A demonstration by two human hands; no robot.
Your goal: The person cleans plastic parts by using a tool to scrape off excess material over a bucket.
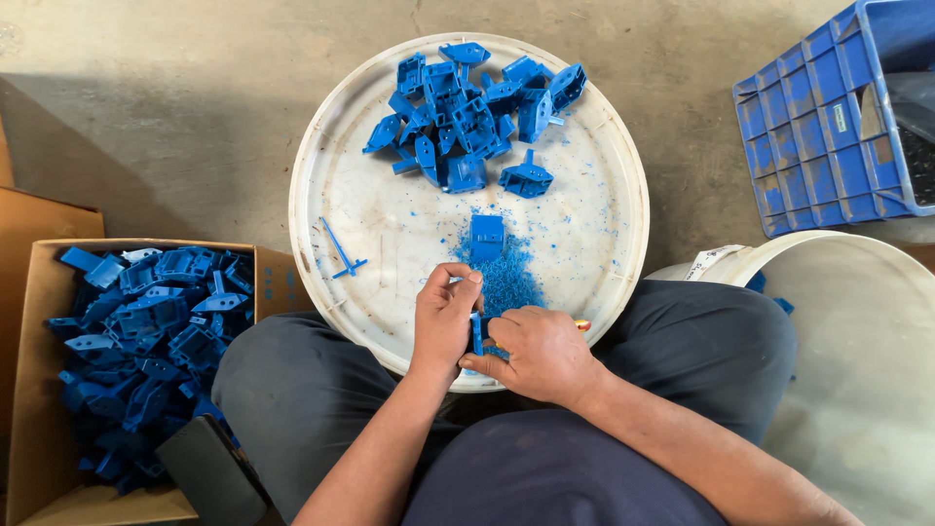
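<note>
My left hand (444, 317) pinches small blue plastic part (477, 333) at near rim of round white lid (370, 209); right hand (539, 353) closed on it too. Gritty blue shavings (506, 278) just beyond. Heap of angular moulded parts (472, 117) at far side. Cardboard box (39, 390) at left, full of same.

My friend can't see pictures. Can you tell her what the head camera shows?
A seated person's left hand and right hand hold a small blue plastic part over a round white tray with blue shavings and a pile of parts. A cardboard box of blue parts sits beside them.
</note>
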